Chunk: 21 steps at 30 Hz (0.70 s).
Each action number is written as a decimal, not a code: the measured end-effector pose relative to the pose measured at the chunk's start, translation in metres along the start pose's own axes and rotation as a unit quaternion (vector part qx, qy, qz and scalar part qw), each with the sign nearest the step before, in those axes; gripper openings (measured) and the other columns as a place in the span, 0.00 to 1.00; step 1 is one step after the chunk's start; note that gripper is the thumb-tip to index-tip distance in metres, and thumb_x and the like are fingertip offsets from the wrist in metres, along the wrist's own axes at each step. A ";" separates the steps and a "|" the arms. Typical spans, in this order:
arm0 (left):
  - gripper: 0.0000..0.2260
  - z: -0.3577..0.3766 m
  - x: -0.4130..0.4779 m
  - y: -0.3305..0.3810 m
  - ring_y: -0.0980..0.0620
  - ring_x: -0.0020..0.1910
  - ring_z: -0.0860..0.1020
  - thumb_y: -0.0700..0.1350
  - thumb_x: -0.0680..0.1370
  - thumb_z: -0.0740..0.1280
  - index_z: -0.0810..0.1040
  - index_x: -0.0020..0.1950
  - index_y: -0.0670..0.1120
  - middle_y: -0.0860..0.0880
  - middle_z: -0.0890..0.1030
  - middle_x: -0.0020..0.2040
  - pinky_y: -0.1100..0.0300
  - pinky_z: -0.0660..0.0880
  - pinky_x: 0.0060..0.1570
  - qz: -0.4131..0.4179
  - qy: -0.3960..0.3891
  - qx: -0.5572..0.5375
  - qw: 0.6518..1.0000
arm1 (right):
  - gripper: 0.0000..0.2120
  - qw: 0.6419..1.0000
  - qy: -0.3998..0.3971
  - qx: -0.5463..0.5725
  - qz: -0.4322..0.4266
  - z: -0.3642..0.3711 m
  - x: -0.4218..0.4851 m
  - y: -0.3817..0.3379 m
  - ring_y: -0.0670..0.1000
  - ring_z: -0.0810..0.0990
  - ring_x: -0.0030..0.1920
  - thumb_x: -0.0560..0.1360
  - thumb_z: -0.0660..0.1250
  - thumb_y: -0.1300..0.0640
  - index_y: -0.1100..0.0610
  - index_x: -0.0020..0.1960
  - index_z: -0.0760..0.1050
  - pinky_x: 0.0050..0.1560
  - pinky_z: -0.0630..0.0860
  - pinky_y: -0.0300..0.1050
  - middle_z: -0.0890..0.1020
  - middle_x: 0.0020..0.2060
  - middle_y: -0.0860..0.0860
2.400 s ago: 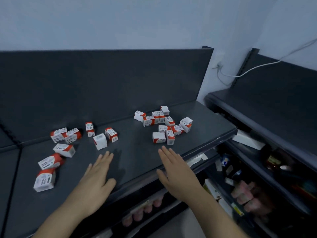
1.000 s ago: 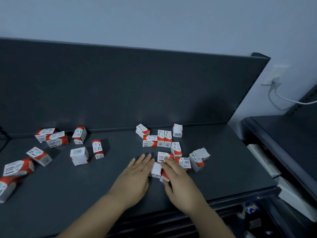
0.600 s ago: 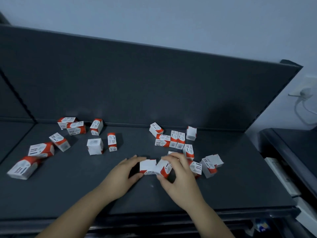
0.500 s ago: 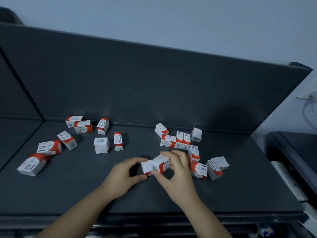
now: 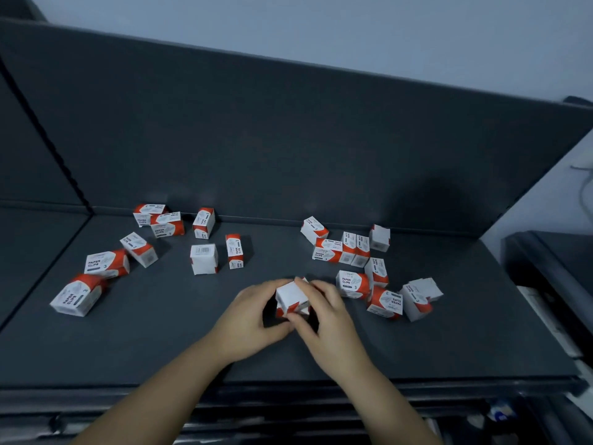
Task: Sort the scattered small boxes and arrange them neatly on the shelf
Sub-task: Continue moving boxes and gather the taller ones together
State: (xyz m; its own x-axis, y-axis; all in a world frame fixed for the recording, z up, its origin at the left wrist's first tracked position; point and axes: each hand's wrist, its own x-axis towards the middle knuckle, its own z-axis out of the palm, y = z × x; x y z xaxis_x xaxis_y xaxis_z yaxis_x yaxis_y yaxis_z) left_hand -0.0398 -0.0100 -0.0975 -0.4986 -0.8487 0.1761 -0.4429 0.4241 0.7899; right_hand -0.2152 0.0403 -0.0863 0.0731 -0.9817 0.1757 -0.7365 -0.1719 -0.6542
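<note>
**Both hands clamped on paper-clip boxes mid-shelf, loose ones on both sides**

The held boxes are red-and-white paper-clip cartons. They look like two, one on top of the other with a white face up, but the seam is partly hidden so the count is unsure. They are low over, or resting on, the shelf deck, centre front; contact can't be told.

The left hand curls round their left side, fingers over the far edge and thumb at the near lower corner. The right hand curls over the top and right side, with its thumb on the near face. Neither hand is spread. Both grip the same pair, squeezed between them, so this is probably squaring up a stack.

The nearest loose box sits just beside the right hand's fingers, on their right. It lies flat, label up, long axis roughly left to right. It belongs to the right cluster, a tumbled bunch reaching back toward the back panel, some touching and some tilted. The right hand is clearly nearer it.

The left group is more spread out and stands well apart from the left hand, up and to the left. Its boxes point all ways and a few stand on end.

Judgement: sorting has barely started and there are no neat rows yet. The next pick is likely from the right cluster, with the right hand.
</note>
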 end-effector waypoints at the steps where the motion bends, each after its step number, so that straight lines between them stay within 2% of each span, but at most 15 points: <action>1: 0.25 0.000 0.000 0.000 0.63 0.60 0.76 0.54 0.73 0.72 0.71 0.69 0.57 0.64 0.78 0.60 0.55 0.72 0.62 0.004 0.000 0.005 1.000 | 0.26 1.000 -0.005 -0.003 0.002 -0.002 0.000 0.000 0.40 0.66 0.66 0.78 0.67 0.49 0.45 0.74 0.65 0.66 0.64 0.33 0.65 0.63 0.39; 4: 0.22 0.000 0.001 -0.002 0.64 0.59 0.76 0.57 0.74 0.70 0.73 0.67 0.57 0.65 0.78 0.59 0.55 0.73 0.61 -0.002 0.006 0.004 1.000 | 0.26 0.997 -0.022 -0.072 -0.001 -0.015 0.000 0.001 0.41 0.63 0.68 0.78 0.63 0.44 0.41 0.74 0.63 0.68 0.63 0.42 0.65 0.66 0.39; 6: 0.21 0.001 0.002 -0.004 0.66 0.58 0.75 0.53 0.75 0.72 0.73 0.67 0.55 0.65 0.78 0.58 0.60 0.73 0.60 -0.011 0.014 0.002 1.000 | 0.25 0.989 0.012 -0.145 0.009 -0.028 0.002 0.006 0.43 0.63 0.69 0.78 0.63 0.47 0.42 0.74 0.63 0.69 0.61 0.48 0.67 0.68 0.40; 9: 0.21 0.000 0.002 -0.006 0.71 0.58 0.74 0.49 0.75 0.73 0.72 0.65 0.58 0.69 0.78 0.56 0.73 0.69 0.57 -0.031 0.027 -0.012 0.999 | 0.24 0.964 0.074 -0.246 0.064 -0.050 0.001 0.020 0.51 0.72 0.64 0.73 0.67 0.56 0.48 0.68 0.71 0.63 0.66 0.56 0.74 0.63 0.46; 11: 0.21 0.000 0.002 -0.007 0.71 0.57 0.74 0.48 0.74 0.74 0.71 0.62 0.63 0.71 0.76 0.57 0.76 0.67 0.54 -0.040 0.026 -0.021 0.999 | 0.24 0.935 0.099 -0.311 0.138 -0.060 -0.004 0.033 0.55 0.77 0.58 0.68 0.71 0.59 0.52 0.63 0.74 0.57 0.69 0.59 0.78 0.58 0.50; 14: 0.19 0.000 0.001 -0.009 0.68 0.55 0.76 0.48 0.73 0.75 0.72 0.57 0.64 0.70 0.77 0.55 0.73 0.70 0.53 -0.059 0.027 -0.033 0.997 | 0.26 0.907 0.124 -0.353 0.193 -0.065 -0.012 0.046 0.56 0.79 0.55 0.62 0.75 0.63 0.56 0.59 0.75 0.56 0.69 0.61 0.81 0.53 0.53; 16: 0.17 0.001 0.001 -0.010 0.65 0.53 0.77 0.48 0.71 0.76 0.75 0.54 0.61 0.68 0.79 0.52 0.71 0.71 0.51 -0.072 0.030 -0.042 0.996 | 0.26 0.905 0.106 -0.359 0.204 -0.068 -0.013 0.045 0.55 0.77 0.58 0.67 0.71 0.62 0.55 0.64 0.72 0.59 0.67 0.59 0.79 0.56 0.52; 18: 0.15 0.001 0.001 -0.010 0.64 0.52 0.78 0.48 0.70 0.77 0.76 0.53 0.59 0.66 0.80 0.51 0.70 0.72 0.50 -0.076 0.032 -0.047 0.995 | 0.26 0.911 0.074 -0.337 0.225 -0.071 -0.011 0.044 0.52 0.72 0.63 0.74 0.66 0.58 0.50 0.71 0.64 0.64 0.63 0.55 0.75 0.62 0.49; 21: 0.15 0.000 0.001 -0.011 0.62 0.51 0.78 0.48 0.69 0.78 0.78 0.52 0.57 0.61 0.81 0.49 0.68 0.72 0.50 -0.072 0.032 -0.049 0.996 | 0.25 0.928 0.053 -0.283 0.238 -0.077 -0.012 0.042 0.51 0.68 0.67 0.77 0.67 0.52 0.45 0.70 0.61 0.66 0.61 0.55 0.72 0.65 0.47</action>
State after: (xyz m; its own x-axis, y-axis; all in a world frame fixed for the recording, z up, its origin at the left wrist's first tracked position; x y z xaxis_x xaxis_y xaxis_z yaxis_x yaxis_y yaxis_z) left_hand -0.0357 -0.0152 -0.1062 -0.3860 -0.9180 0.0908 -0.4301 0.2661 0.8627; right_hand -0.2991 0.0513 -0.0591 -0.3959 -0.9166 0.0562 -0.9054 0.3793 -0.1908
